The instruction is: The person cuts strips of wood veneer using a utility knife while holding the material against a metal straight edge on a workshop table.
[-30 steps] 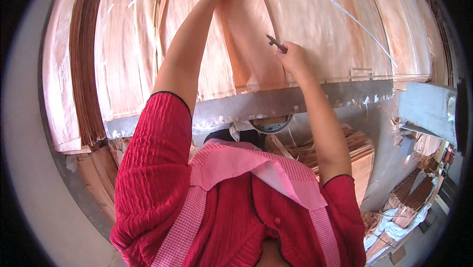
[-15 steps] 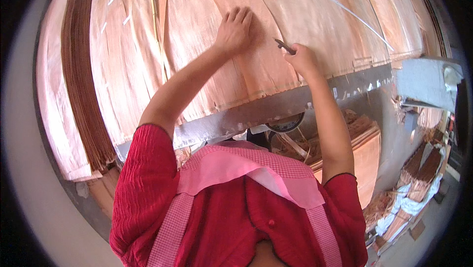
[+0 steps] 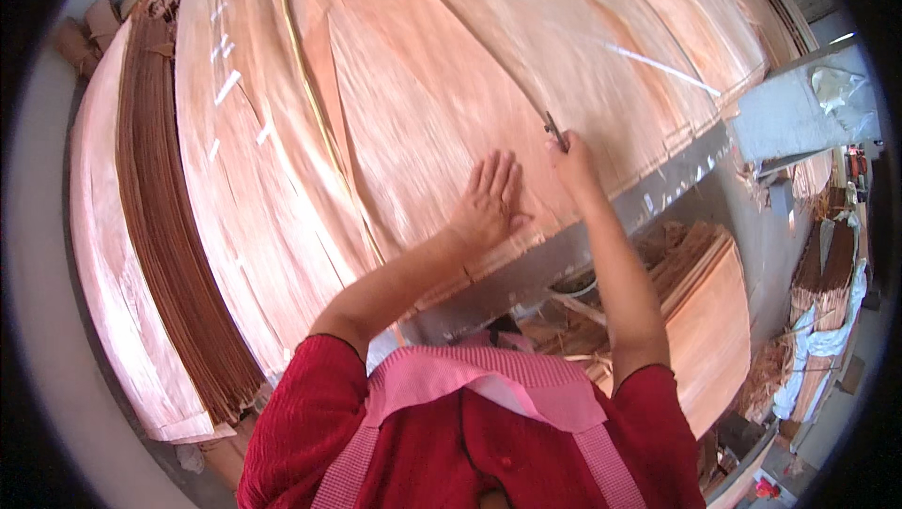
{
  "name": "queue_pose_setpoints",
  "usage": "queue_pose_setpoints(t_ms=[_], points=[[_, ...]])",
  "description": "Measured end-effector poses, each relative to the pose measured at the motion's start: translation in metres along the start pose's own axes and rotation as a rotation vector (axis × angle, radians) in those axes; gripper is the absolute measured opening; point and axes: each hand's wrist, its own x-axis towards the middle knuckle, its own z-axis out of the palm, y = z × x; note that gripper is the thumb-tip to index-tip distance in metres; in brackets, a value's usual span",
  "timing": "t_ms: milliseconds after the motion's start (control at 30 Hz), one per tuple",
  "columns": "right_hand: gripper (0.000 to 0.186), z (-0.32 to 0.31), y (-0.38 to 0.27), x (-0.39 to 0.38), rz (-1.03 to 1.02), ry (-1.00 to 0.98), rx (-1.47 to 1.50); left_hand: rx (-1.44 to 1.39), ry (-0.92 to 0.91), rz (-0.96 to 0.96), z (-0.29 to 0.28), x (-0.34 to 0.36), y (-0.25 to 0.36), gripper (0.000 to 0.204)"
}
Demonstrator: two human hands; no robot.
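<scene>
One small dark blade sticks up out of the right hand, fingers clenched round its handle, its long axis tilted up and to the left with the tip on the broad veneer sheet. Just beside it the left hand lies flat and spread on the same sheet (holding nothing). Beyond, a dark brown veneer stack stands at the left, a grey metal table edge runs below the hands, and a lower veneer pile sits at the right.
</scene>
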Motion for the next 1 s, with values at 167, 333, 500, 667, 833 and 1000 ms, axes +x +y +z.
queue_pose_setpoints(t_ms=[167,333,500,667,833,1000], points=[[0.026,0.030,-0.028,0.006,0.456,-0.383,0.908,-0.108,-0.052,0.006,0.002,0.010,-0.029,0.050],[0.024,0.031,-0.035,0.007,0.455,-0.346,0.820,-0.103,0.264,-0.104,-0.054,0.108,-0.113,0.033],[0.021,0.042,-0.034,0.004,0.395,-0.264,0.751,0.245,0.073,0.050,-0.055,0.174,-0.195,0.038],[0.019,0.031,-0.044,-0.001,0.420,-0.268,0.809,0.144,0.330,0.047,-0.034,0.154,-0.200,0.027],[0.018,0.035,-0.042,-0.001,0.434,-0.264,0.816,0.169,0.336,-0.007,-0.035,0.155,-0.199,0.028],[0.019,0.038,-0.039,0.002,0.440,-0.289,0.852,0.259,0.515,-0.229,-0.031,0.167,-0.203,0.037]])
